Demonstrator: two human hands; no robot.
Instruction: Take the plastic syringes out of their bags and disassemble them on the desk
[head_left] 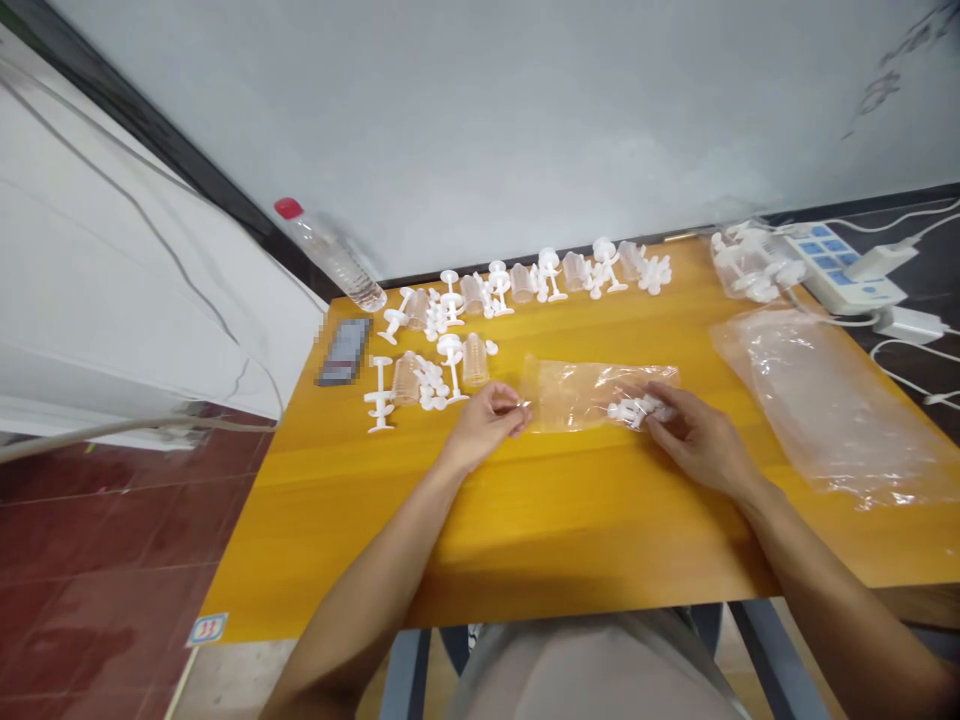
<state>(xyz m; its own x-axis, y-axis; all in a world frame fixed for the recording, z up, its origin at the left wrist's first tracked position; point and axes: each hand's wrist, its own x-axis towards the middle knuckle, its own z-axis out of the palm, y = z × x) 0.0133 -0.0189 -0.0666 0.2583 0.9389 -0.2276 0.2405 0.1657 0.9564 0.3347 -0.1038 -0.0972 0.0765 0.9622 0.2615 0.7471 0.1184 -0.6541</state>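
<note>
- Our left hand (487, 418) pinches the open end of a small clear bag (581, 392) lying flat on the yellow counter (525, 500).
- Our right hand (694, 435) closes its fingers on white plastic pieces (636, 408) through the bag.
- More white pieces (450, 340) stand behind, a bigger bag (825, 400) lies right.

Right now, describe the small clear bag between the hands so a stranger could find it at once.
Start at the yellow table and look to its middle, just ahead of the person. There the small clear bag lies flat between the left hand and the right hand, with white plastic parts inside. Unlike the large crumpled bag to its right, it is small and held at both ends.
</note>
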